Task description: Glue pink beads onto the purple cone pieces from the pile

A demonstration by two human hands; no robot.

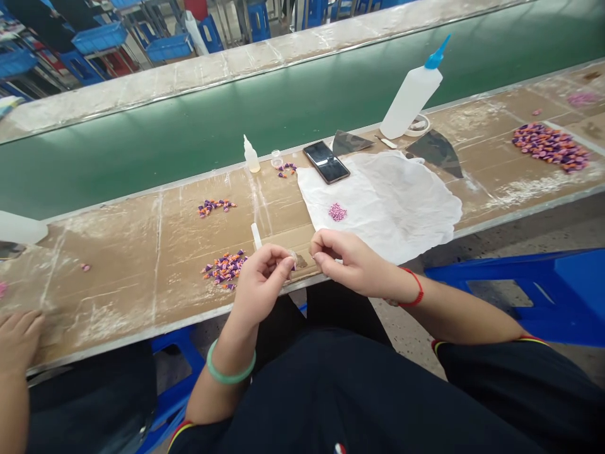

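Observation:
My left hand, with a green bangle at the wrist, is closed in a pinch above the table's front edge. A trace of something small and dark shows at its fingertips, too small to name. A short gap away, my right hand also pinches, thumb against forefinger; what it holds is mostly hidden. Beside the left hand lies a pile of small purple-and-orange pieces, and a white stick is just behind that hand. Tiny pink pieces form a heap on the white cloth beyond my right hand.
A phone, small dropper bottle, large blue-tipped bottle and tape roll stand or lie toward the back. More purple-and-orange pieces are at right. Another person's hand rests at left. A green belt runs behind.

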